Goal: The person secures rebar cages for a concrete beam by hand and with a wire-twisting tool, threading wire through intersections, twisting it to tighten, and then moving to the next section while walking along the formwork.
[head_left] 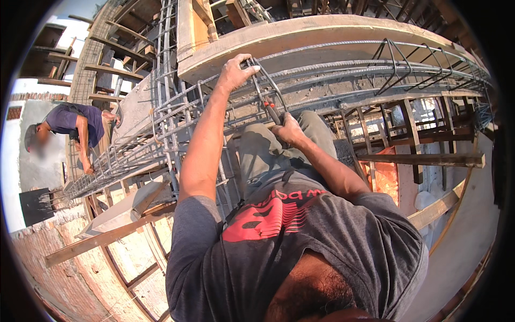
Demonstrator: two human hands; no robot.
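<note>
My left hand [236, 73] is closed on the upper end of a dark bent-steel stirrup [272, 82], above a cage of long steel bars [316, 74]. Nearer my knees, my right hand [289, 130] is closed round the lower end of a slim tool with a red and dark handle [271, 109]. That tool lies along the stirrup's lower part, and its exact kind is unclear. One side of the stirrup comes down close to my right thumb. My fingers hide where the pieces meet.
A wooden form board [322, 31] runs beyond the bars, with more stirrups [397, 60] to the right. At the far left a co-worker [80, 126] bends over another rebar cage [115, 161]. Timber props [413, 140] and a loose beam [110, 236] stand around an open drop.
</note>
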